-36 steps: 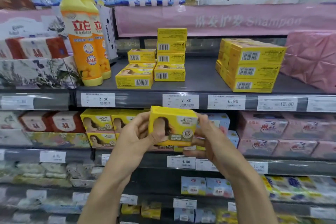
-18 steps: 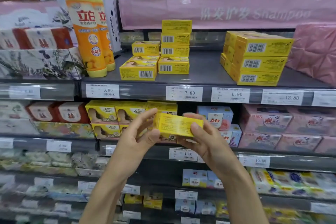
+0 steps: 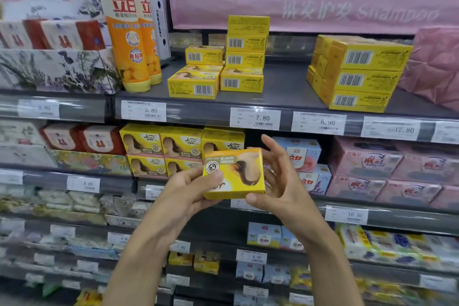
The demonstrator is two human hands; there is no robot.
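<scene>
We see one yellow box (image 3: 236,176) held up in front of the second shelf (image 3: 114,182), between two hands that stand close together at its sides. The left hand (image 3: 183,194) grips it, with the thumb laid on the printed front and the fingers tucked behind. The right hand (image 3: 283,186) sets its thumb tip on the lower right corner. Its fingers stand spread and nearly straight behind the right edge, and we cannot tell whether they touch the back. The print faces us, turned the other way up from the matching boxes (image 3: 181,144) shelved just behind. Of these we count five facing out, three above and two below. On the upper shelf (image 3: 285,87) we count two orange bottles (image 3: 126,40) at the left and seven small yellow cartons (image 3: 242,79) in the middle, four of them in one stack. At the right are three layers of larger yellow packs (image 3: 360,79). Four price tags (image 3: 255,118) on its rail are readable: 3.80, 7.80, 6.90 and 12.80.
</scene>
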